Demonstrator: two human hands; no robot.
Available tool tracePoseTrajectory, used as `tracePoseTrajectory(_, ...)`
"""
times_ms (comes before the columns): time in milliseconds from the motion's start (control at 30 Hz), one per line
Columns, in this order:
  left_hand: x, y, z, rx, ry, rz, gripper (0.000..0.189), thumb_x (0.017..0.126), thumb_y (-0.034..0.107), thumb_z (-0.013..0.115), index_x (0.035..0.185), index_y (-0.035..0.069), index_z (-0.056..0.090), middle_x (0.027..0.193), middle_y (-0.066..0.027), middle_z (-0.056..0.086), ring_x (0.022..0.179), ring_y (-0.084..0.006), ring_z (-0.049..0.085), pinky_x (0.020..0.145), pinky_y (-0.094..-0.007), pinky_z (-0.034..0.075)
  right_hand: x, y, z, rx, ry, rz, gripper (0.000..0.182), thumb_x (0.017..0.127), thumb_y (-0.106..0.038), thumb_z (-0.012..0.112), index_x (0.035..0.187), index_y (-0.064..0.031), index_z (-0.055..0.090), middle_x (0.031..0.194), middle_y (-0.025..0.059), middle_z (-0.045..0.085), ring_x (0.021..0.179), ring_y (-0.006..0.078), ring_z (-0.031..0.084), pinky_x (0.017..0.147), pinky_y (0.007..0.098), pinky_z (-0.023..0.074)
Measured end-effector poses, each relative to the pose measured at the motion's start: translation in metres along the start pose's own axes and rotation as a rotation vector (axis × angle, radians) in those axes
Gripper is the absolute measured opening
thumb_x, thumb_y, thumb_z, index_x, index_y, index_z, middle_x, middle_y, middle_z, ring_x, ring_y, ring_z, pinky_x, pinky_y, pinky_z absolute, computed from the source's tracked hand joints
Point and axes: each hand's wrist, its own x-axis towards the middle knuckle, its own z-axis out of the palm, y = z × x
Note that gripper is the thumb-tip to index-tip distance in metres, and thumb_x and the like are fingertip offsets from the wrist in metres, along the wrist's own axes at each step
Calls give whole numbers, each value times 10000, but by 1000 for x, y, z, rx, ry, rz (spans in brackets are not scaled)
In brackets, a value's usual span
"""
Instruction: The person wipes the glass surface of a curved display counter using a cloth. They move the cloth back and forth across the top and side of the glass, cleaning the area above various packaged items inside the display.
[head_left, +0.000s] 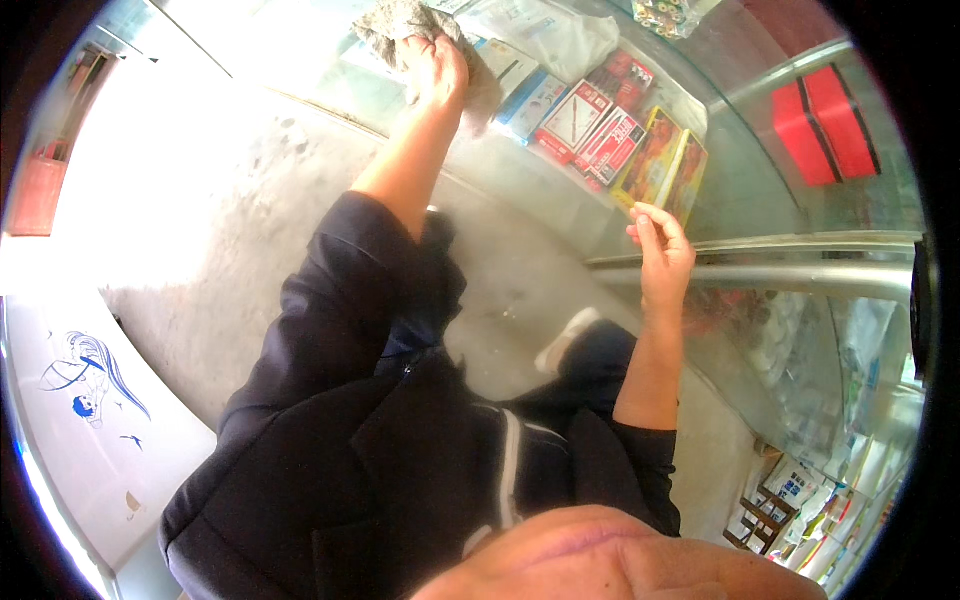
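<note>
My left hand (436, 69) presses on a crumpled grey cloth (394, 28) at the top of the view, against the glass of a display case (480, 161). My right hand (664, 244) is raised near the case's metal-edged corner, thumb and fingertips close together, with nothing visible between them. Behind the glass lie red-and-white boxes (576, 112), a blue-and-white box (531, 105), yellow-edged packs (651, 154) and a clear plastic bag (559, 37).
A metal rail (795, 275) runs along the right. Further right stands a red box with black bands (825, 126). At lower left is a white panel with blue drawings (112, 427); a brown rack (761, 517) stands at lower right. Concrete floor (247, 217) lies below.
</note>
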Motion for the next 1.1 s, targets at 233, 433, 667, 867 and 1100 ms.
tracePoseTrajectory(233,-54,72,9,147,-230,549,557,660,-11,578,1211,-9,495,1314,-323,357,1294,-514,252,1045,-587,232,1,-4,11,8,-23,-9,158,895,-73,593,1017,15,642,929,50,654,782,103,594,739,235,480)
tracePoseTrajectory(433,-60,93,2,234,-560,657,516,662,103,611,1173,163,571,1155,-105,529,1054,-369,485,904,-524,392,1,-2,16,25,-28,14,157,896,-82,594,1007,17,643,927,46,651,775,107,591,738,240,478)
tracePoseTrajectory(667,18,-20,-4,131,-1,57,523,837,125,409,1321,-73,382,1419,-290,296,1328,-418,257,1112,-407,203,0,-1,9,12,-18,3,149,892,-69,592,1004,14,647,918,52,652,760,102,592,722,234,482)
tracePoseTrajectory(867,-18,17,10,203,12,163,487,842,64,466,1317,-25,403,1350,-304,347,1305,-423,272,1108,-430,193,-1,-6,13,32,-5,-9,149,889,-60,592,1003,19,647,913,64,662,756,100,601,719,232,485)
tracePoseTrajectory(1100,-91,114,18,189,-448,726,446,647,136,629,1093,146,621,1223,-101,517,1157,-386,435,976,-543,309,-1,-2,14,-13,-50,1,183,901,-92,582,1039,11,644,947,74,659,786,113,597,739,240,473)
